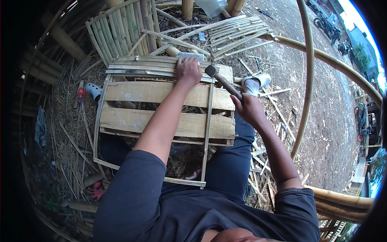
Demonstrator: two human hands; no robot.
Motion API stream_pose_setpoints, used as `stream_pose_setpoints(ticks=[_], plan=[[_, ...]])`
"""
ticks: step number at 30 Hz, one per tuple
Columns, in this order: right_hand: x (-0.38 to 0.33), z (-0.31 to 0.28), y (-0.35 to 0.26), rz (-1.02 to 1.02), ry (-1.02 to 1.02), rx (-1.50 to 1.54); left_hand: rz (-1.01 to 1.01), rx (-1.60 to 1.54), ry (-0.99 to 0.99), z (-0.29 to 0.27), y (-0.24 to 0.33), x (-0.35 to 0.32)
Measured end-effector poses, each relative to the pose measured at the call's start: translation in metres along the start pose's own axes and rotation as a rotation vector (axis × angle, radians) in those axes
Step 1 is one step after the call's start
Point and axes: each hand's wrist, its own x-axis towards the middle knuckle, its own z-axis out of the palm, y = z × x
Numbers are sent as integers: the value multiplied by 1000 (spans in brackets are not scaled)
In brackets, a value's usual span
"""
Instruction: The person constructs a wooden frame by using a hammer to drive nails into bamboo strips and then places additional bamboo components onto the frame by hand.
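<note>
One hammer [223, 82] is gripped by its handle in the right hand [248, 108], long axis slanting up-left so the dark head hangs just right of the left hand [188, 71]. That hand presses flat on thin bamboo strips [141, 68] at the far edge of a wooden frame [167, 123] (two broad planks cross it), the nearer hand to them.

There were two hands, the left hand [188, 71] and the right hand [248, 109], one hammer [222, 81], two broad wooden boards [161, 93] [189, 125], one bamboo frame [207, 121], and one white shoe [258, 81].
</note>
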Motion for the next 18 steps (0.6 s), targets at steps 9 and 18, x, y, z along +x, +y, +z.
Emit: stream_pose_setpoints(ticks=[9, 18], plan=[[0, -31, -24, 27, 32, 36, -34, 2, -8, -6, 23, 2], [-6, -15, -19, 58, -22, 157, -52, 7, -77, -6, 3, 4]])
